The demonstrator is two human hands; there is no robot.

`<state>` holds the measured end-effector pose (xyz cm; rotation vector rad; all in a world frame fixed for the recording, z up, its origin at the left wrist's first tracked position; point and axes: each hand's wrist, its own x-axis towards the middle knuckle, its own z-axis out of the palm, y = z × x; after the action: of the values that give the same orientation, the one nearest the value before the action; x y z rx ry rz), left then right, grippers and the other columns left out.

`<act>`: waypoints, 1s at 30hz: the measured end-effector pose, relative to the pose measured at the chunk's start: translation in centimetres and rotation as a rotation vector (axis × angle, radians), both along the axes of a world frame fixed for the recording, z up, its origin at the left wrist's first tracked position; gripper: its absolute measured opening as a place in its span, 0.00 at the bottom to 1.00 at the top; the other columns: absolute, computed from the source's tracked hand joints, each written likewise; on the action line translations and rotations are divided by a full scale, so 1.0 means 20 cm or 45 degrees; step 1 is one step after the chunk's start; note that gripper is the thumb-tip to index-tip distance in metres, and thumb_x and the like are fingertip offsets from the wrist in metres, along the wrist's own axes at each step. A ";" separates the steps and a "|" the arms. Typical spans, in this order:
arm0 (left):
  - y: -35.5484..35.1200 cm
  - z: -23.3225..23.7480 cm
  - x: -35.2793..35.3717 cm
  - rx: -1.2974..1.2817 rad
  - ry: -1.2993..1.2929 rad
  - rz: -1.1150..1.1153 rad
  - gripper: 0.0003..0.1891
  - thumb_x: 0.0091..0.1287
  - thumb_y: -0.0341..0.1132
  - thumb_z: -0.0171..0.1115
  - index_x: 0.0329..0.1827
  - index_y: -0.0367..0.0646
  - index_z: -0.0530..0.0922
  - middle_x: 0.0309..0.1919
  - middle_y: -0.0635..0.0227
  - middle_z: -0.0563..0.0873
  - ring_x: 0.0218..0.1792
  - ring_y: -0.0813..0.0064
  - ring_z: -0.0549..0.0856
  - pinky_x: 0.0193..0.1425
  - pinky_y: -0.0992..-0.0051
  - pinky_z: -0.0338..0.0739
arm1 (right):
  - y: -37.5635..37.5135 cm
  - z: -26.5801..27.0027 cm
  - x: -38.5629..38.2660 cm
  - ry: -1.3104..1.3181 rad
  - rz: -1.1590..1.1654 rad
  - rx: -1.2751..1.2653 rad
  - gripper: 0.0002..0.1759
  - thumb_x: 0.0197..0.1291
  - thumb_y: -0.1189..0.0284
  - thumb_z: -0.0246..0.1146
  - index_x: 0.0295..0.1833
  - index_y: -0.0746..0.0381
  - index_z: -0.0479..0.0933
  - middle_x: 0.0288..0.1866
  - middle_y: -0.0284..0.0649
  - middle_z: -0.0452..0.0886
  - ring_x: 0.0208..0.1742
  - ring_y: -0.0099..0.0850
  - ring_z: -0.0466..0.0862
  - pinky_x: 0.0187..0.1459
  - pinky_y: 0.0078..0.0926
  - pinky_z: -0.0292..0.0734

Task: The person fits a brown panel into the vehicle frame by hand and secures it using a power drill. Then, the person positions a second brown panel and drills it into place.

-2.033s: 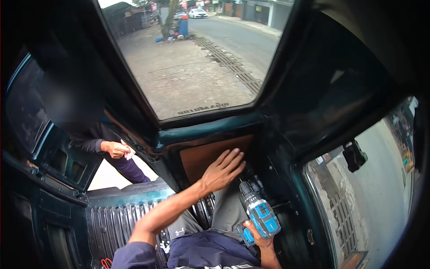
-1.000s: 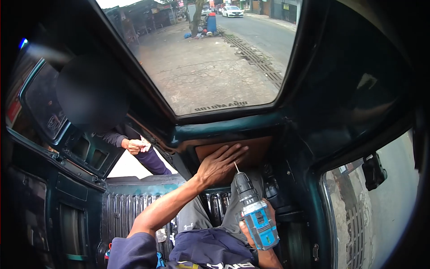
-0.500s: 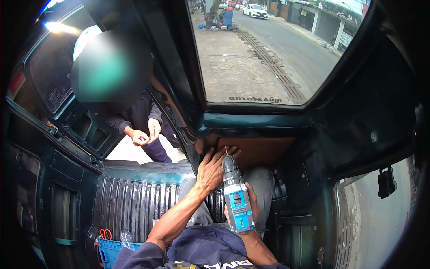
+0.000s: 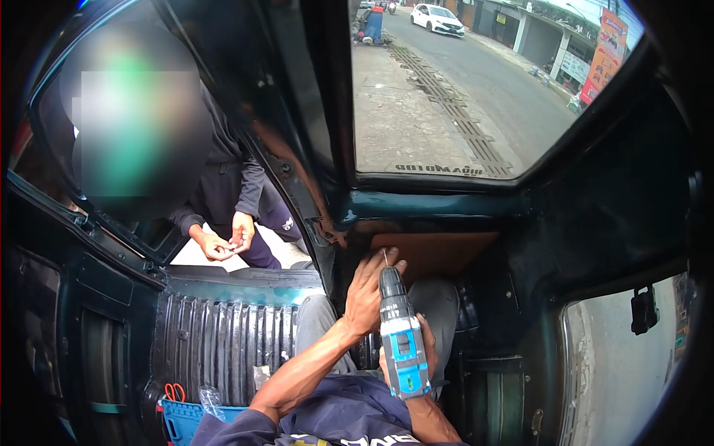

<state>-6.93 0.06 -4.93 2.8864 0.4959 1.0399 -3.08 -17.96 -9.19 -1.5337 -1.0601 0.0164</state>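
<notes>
My right hand (image 4: 429,343) is wrapped around the grip of a blue and black cordless drill (image 4: 407,349), mostly hidden beneath its body. The drill points away from me, and its thin bit (image 4: 385,256) reaches the left part of a brown panel (image 4: 446,253) below the window. My left hand (image 4: 364,291) lies flat with fingers stretched out at the panel's left edge, its fingertips right beside the bit and chuck.
At the left doorway a co-worker (image 4: 230,178) bends in, both hands (image 4: 229,241) together. A blue crate (image 4: 182,420) with red-handled scissors (image 4: 175,392) and a clear plastic bag (image 4: 211,401) stands by my left side on the ribbed floor (image 4: 223,342).
The view has shifted slightly, and my hands and the drill appear a little farther right. The co-worker leans in closer at the doorway. Outside, the white car looks nearer.
</notes>
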 end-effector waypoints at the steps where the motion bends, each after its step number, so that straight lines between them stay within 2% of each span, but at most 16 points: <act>1: -0.05 0.02 0.02 -0.242 -0.335 0.030 0.32 0.65 0.33 0.65 0.74 0.42 0.72 0.74 0.53 0.71 0.73 0.52 0.72 0.77 0.52 0.65 | -0.02 0.06 -0.02 0.038 -0.099 0.054 0.36 0.57 0.71 0.76 0.71 0.62 0.71 0.51 0.42 0.82 0.40 0.27 0.85 0.40 0.24 0.86; 3: -0.12 0.08 0.07 -0.596 -0.767 0.184 0.30 0.61 0.19 0.65 0.70 0.33 0.72 0.66 0.42 0.74 0.67 0.44 0.75 0.72 0.58 0.71 | -0.07 0.26 -0.02 -0.196 -0.158 0.007 0.39 0.56 0.71 0.77 0.71 0.67 0.69 0.48 0.44 0.85 0.40 0.30 0.87 0.44 0.27 0.87; 4: -0.14 0.08 0.08 -0.674 -0.805 0.171 0.30 0.63 0.21 0.63 0.71 0.31 0.70 0.67 0.43 0.74 0.68 0.45 0.75 0.71 0.57 0.72 | -0.08 0.33 -0.02 -0.418 -0.219 -0.031 0.42 0.54 0.70 0.78 0.72 0.73 0.67 0.45 0.46 0.87 0.41 0.33 0.90 0.48 0.29 0.88; 5: -0.17 0.09 0.10 -0.788 -0.867 0.182 0.30 0.62 0.22 0.63 0.71 0.31 0.70 0.67 0.44 0.74 0.67 0.46 0.76 0.70 0.58 0.74 | -0.16 0.31 0.00 -0.448 -0.148 -0.176 0.44 0.52 0.71 0.80 0.71 0.73 0.67 0.38 0.40 0.86 0.35 0.28 0.88 0.43 0.25 0.87; 6: -0.19 0.10 0.12 -0.900 -0.929 0.196 0.30 0.62 0.22 0.62 0.71 0.32 0.70 0.67 0.44 0.75 0.66 0.48 0.78 0.69 0.58 0.75 | -0.16 0.34 0.00 -0.375 -0.154 -0.039 0.44 0.52 0.71 0.80 0.72 0.71 0.66 0.39 0.39 0.87 0.35 0.28 0.88 0.40 0.26 0.86; 8: -0.19 0.11 0.14 -1.056 -1.054 0.195 0.31 0.61 0.23 0.62 0.70 0.32 0.71 0.65 0.47 0.76 0.59 0.54 0.81 0.63 0.61 0.78 | -0.19 0.42 0.01 -0.417 -0.201 -0.124 0.35 0.54 0.69 0.78 0.66 0.68 0.73 0.40 0.41 0.86 0.35 0.29 0.87 0.43 0.28 0.86; 10: -0.18 0.14 0.14 -1.065 -1.049 0.255 0.32 0.62 0.23 0.62 0.72 0.34 0.70 0.62 0.53 0.78 0.52 0.66 0.82 0.58 0.65 0.79 | -0.21 0.43 0.00 -0.401 -0.196 -0.144 0.30 0.55 0.68 0.76 0.60 0.68 0.76 0.40 0.43 0.86 0.37 0.31 0.87 0.46 0.30 0.85; 12: -0.14 0.16 0.13 -1.051 -1.077 0.265 0.32 0.61 0.23 0.63 0.72 0.34 0.72 0.59 0.53 0.78 0.49 0.63 0.81 0.57 0.64 0.78 | -0.22 0.43 0.00 -0.352 -0.218 -0.135 0.19 0.56 0.67 0.73 0.50 0.66 0.82 0.40 0.47 0.85 0.41 0.34 0.86 0.53 0.35 0.84; 14: -0.10 0.14 0.13 -0.560 -0.869 0.378 0.31 0.60 0.24 0.64 0.70 0.35 0.74 0.55 0.52 0.79 0.51 0.57 0.79 0.60 0.62 0.75 | -0.25 0.39 -0.04 -0.231 -0.215 -0.146 0.19 0.55 0.69 0.72 0.51 0.64 0.82 0.38 0.45 0.84 0.48 0.39 0.84 0.59 0.40 0.82; 16: -0.10 0.14 0.14 -0.512 -0.854 0.420 0.32 0.59 0.26 0.65 0.71 0.35 0.75 0.54 0.52 0.78 0.52 0.54 0.77 0.60 0.59 0.71 | -0.27 0.39 -0.07 0.402 -0.151 -0.184 0.16 0.55 0.70 0.71 0.49 0.62 0.83 0.38 0.45 0.85 0.55 0.42 0.82 0.66 0.45 0.77; 17: -0.10 0.14 0.15 -0.417 -0.796 0.457 0.33 0.58 0.26 0.66 0.71 0.36 0.74 0.54 0.52 0.78 0.52 0.55 0.76 0.59 0.58 0.69 | -0.30 0.27 0.01 -0.125 -0.117 -0.247 0.15 0.54 0.71 0.72 0.47 0.62 0.84 0.37 0.44 0.85 0.55 0.42 0.82 0.69 0.45 0.75; 18: -0.10 0.14 0.15 -0.324 -0.732 0.492 0.34 0.58 0.27 0.66 0.72 0.36 0.74 0.54 0.52 0.77 0.52 0.56 0.75 0.58 0.58 0.68 | -0.30 0.27 0.01 -0.123 -0.120 -0.244 0.15 0.54 0.71 0.72 0.47 0.62 0.84 0.37 0.44 0.85 0.55 0.42 0.82 0.69 0.45 0.75; 21: -0.11 0.16 0.15 -0.320 -0.672 0.538 0.33 0.57 0.27 0.66 0.71 0.37 0.75 0.54 0.52 0.77 0.52 0.57 0.74 0.58 0.58 0.67 | -0.31 0.28 0.00 0.023 -0.056 -0.273 0.13 0.54 0.72 0.71 0.45 0.63 0.84 0.43 0.46 0.85 0.58 0.45 0.81 0.69 0.46 0.74; 26: -0.08 0.23 0.13 -0.548 -0.768 0.495 0.26 0.57 0.27 0.65 0.63 0.37 0.79 0.50 0.55 0.80 0.49 0.59 0.75 0.56 0.59 0.68 | -0.34 0.30 0.03 -0.154 -0.155 -0.295 0.18 0.54 0.70 0.71 0.50 0.64 0.83 0.63 0.56 0.76 0.65 0.53 0.76 0.67 0.47 0.75; 28: -0.06 0.23 0.12 -0.749 -0.890 0.400 0.21 0.58 0.27 0.64 0.56 0.37 0.80 0.46 0.58 0.81 0.46 0.60 0.76 0.53 0.62 0.71 | -0.34 0.29 0.03 -0.140 -0.128 -0.266 0.23 0.54 0.67 0.73 0.54 0.65 0.81 0.66 0.59 0.74 0.66 0.54 0.76 0.66 0.47 0.76; 30: -0.06 0.24 0.12 -0.700 -0.945 0.400 0.17 0.58 0.26 0.65 0.52 0.36 0.81 0.41 0.60 0.80 0.42 0.63 0.75 0.49 0.63 0.72 | -0.33 0.30 0.04 -0.351 -0.152 -0.368 0.25 0.55 0.65 0.73 0.56 0.65 0.80 0.67 0.61 0.73 0.67 0.54 0.76 0.65 0.46 0.76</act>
<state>-4.57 -1.12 -0.17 1.8156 0.9816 1.5849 -2.26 -24.55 -3.11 -1.8984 -1.2202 -0.1332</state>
